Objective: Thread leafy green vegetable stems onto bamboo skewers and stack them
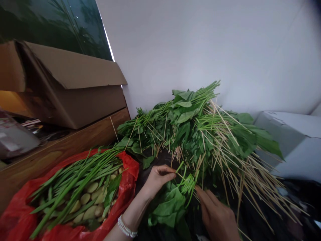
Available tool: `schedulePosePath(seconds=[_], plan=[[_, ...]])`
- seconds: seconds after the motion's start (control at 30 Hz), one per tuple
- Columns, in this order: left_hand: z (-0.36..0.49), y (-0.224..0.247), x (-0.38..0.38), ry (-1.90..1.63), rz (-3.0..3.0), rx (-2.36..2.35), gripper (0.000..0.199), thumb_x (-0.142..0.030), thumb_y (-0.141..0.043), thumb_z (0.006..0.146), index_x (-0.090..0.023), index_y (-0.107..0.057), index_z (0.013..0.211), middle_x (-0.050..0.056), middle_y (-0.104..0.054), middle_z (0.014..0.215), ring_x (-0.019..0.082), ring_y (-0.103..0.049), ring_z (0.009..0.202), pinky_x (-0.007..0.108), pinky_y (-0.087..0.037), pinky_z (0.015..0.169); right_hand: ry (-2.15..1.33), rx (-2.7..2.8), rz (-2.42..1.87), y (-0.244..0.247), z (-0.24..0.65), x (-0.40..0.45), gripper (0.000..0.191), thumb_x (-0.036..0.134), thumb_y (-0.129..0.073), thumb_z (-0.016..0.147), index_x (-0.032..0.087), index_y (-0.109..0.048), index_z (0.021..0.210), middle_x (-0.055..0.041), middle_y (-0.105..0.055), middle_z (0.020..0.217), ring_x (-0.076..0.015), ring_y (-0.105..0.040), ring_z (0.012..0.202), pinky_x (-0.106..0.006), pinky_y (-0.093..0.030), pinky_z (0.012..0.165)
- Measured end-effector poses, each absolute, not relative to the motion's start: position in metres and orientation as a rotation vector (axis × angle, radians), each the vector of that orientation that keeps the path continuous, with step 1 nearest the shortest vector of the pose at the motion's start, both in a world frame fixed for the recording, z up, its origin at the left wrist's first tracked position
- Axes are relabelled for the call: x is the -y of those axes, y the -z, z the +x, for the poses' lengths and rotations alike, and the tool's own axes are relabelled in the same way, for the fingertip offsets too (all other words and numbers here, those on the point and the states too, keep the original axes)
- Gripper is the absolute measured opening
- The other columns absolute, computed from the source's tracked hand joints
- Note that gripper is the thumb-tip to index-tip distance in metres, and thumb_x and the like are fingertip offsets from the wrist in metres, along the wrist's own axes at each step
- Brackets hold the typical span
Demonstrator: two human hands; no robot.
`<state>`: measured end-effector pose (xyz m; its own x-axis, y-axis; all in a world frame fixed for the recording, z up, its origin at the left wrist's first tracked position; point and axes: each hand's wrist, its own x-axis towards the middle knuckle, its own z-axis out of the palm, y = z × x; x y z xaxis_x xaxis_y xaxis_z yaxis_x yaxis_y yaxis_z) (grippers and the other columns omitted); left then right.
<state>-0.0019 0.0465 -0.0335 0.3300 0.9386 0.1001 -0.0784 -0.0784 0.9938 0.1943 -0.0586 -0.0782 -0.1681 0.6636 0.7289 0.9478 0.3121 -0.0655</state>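
With thumb and forefinger pinched, my left hand [160, 179] holds a green stem at the end of a thin wooden skewer. My right hand [217, 212] is closed at the skewer's other side; its fingertips are partly hidden. Between the hands, a small bunch of leafy greens [168, 207] hangs with its stems gathered on the skewer. Just beyond lies a large heap of leafy greens [185, 130], threaded on many skewers. Their bare wooden ends [250, 180] fan out toward the right.
On the left, a red plastic bag [130, 170] holds long green stalks [82, 177] and pale sliced vegetable rounds [91, 201]. An open cardboard box [82, 103] stands on a wooden surface [105, 129] behind it. A white box [291, 144] sits at right, against the pale wall.
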Motion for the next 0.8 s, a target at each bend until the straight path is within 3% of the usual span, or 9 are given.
schedulePosePath(seconds=[0.27,0.8], plan=[[-0.0020,0.0352,-0.0452,-0.965,1.193,-0.875,0.026,-0.033,-0.086,0.055,-0.015,-0.076,0.071,0.004,-0.069,0.069,0.013,-0.057,0.064,0.025,-0.043,0.069,0.511,1.913,-1.416,0.0776,0.1914,0.0591,0.037,0.018,-0.029,0.096,0.014,-0.064,0.108,-0.0060,-0.072,0.079,-0.0131,-0.066,0.051,-0.021,-0.050,0.046],[0.0002,0.0337,-0.0443,-0.878,1.319,-0.837,0.023,-0.033,-0.082,0.060,-0.013,-0.072,0.065,0.001,-0.063,0.062,0.011,-0.052,0.060,0.022,-0.039,0.063,0.495,1.943,-1.399,0.0726,0.1884,0.0609,0.038,0.012,-0.029,0.093,0.014,-0.064,0.108,-0.0056,-0.071,0.077,-0.0126,-0.066,0.050,-0.020,-0.049,0.046]])
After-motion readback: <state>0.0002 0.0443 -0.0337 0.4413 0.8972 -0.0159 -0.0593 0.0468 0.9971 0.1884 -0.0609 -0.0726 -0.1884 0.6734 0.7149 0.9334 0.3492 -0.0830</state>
